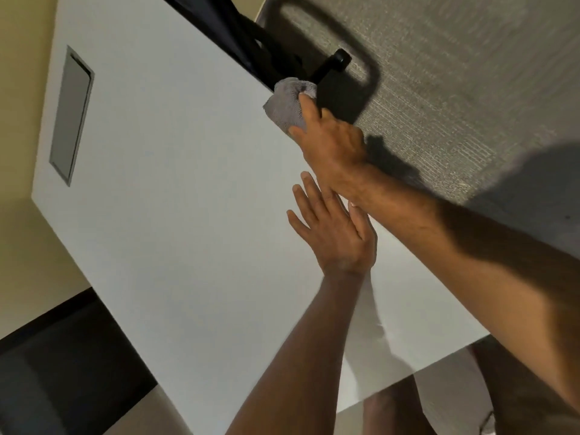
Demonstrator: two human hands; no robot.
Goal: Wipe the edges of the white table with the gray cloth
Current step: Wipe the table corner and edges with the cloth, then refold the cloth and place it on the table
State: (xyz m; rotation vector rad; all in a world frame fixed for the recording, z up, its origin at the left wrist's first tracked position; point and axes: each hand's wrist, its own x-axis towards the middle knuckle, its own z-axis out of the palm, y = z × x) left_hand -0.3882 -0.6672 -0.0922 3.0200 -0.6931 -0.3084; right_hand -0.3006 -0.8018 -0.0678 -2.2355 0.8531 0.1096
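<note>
The white table [175, 189] fills the middle of the tilted head view. A crumpled gray cloth [287, 103] lies over the table's right-hand edge, near its far end. My right hand [329, 142] presses on the cloth from behind, fingers curled over it and over the edge. My left hand [332, 233] rests flat on the tabletop just behind the right wrist, fingers spread, holding nothing. My right forearm crosses above the left hand's fingertips.
A gray rectangular cable hatch [71, 114] is set into the tabletop at the left. Beyond the wiped edge are a black chair part [332, 65] and gray carpet [455, 73]. A beige wall [22, 89] runs along the table's left side.
</note>
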